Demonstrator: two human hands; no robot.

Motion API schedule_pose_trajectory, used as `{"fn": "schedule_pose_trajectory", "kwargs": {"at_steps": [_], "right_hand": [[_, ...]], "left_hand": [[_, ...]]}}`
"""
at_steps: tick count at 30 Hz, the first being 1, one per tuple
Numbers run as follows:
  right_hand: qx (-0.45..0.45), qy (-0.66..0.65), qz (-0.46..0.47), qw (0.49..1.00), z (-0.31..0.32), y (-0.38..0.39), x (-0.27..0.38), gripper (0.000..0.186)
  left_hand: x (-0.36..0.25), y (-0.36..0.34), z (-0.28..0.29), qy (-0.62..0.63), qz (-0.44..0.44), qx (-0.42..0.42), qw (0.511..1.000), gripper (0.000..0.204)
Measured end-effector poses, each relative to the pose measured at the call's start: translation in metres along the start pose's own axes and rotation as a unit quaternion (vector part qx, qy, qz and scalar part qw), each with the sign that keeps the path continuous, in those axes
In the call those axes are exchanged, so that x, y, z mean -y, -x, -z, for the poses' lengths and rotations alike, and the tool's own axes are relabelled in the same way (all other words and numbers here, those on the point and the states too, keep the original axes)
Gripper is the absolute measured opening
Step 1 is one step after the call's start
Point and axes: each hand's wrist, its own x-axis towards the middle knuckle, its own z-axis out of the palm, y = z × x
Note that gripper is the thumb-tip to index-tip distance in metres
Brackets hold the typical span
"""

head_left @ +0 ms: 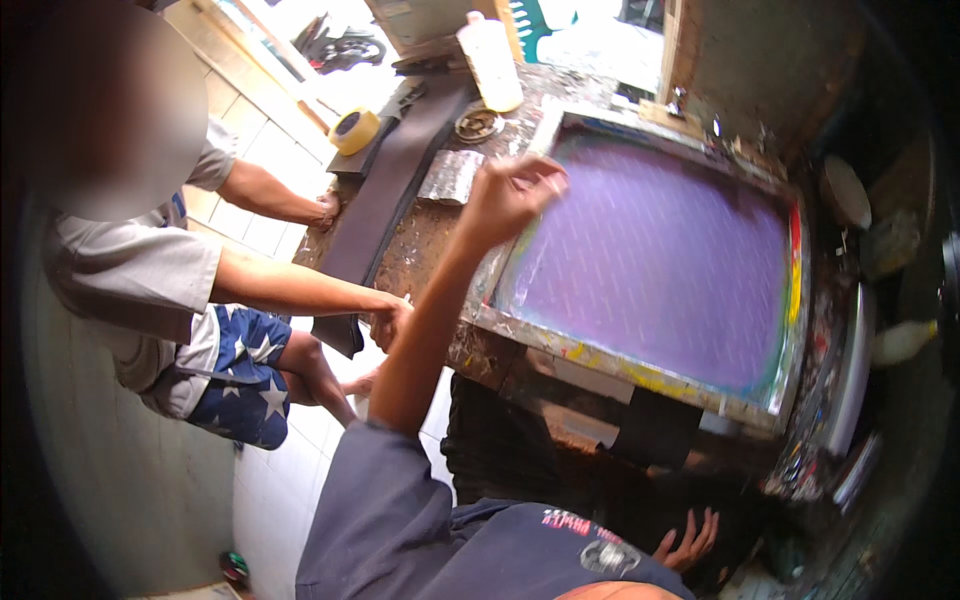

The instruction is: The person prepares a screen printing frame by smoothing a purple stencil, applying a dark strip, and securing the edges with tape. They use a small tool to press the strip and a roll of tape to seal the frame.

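Observation:
A silk-screen printing frame with a purple mesh lies on the worktable, its rim stained with paint. My left hand is raised over the frame's left side, fingers bent and smeared by motion; whether it touches the rim or holds anything is unclear. Low down at the right, my right hand is in front of my body with its fingers spread and nothing in it. A long dark flat strip lies left of the frame, with another person's hand by its left edge.
A co-worker stands at the left, one hand close to my left forearm. On the table are a roll of tape, a white bottle, a small round tin and a silvery sheet. Another bottle is at the right.

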Motion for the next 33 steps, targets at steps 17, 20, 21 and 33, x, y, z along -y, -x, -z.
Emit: {"fn": "schedule_pose_trajectory", "kwargs": {"at_steps": [17,20,21,33], "right_hand": [[0.063,-0.002,-0.078,0.995,0.018,-0.037,0.024,0.045],[0.034,-0.014,-0.082,0.996,0.015,-0.043,0.027,0.048],[0.002,-0.007,-0.076,0.997,0.010,-0.040,0.025,0.046],[-0.102,-0.166,-0.023,0.980,0.031,-0.048,0.026,0.035]], "left_hand": [[0.293,-0.119,0.262,-0.606,0.351,-0.057,0.711,0.058],[0.300,-0.136,0.262,-0.613,0.349,-0.055,0.706,0.056],[0.302,-0.144,0.254,-0.613,0.347,-0.062,0.707,0.056],[0.048,-0.052,0.073,-0.186,0.060,-0.308,0.931,0.046]]}}
